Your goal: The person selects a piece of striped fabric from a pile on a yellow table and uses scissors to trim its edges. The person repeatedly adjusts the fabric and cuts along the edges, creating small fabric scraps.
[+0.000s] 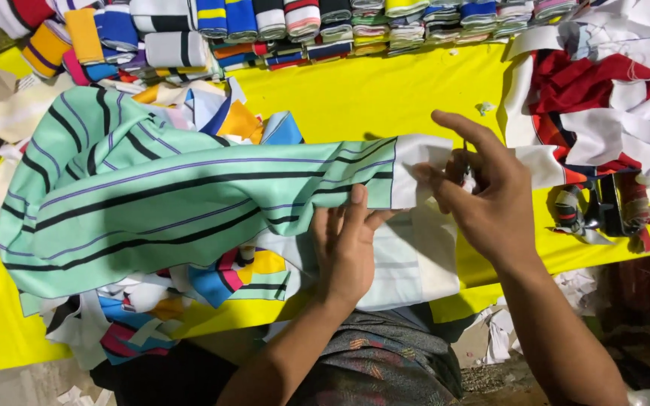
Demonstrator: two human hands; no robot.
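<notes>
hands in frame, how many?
2. Left hand lies flat on the mint-green striped fabric piece at centre; right hand pinches its white edge strip. No others visible; piles could hide some.

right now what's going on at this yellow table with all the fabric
A person is working on a mint-green striped fabric piece spread across a yellow table. The left hand presses the cloth flat from below, thumb on the striped edge. The right hand pinches the white band at the fabric's end; what looks like a small metal tool sits in its fingers, too hidden to name. Stacks of folded knit strips line the far edge, and red and white scraps lie to the right.
</notes>
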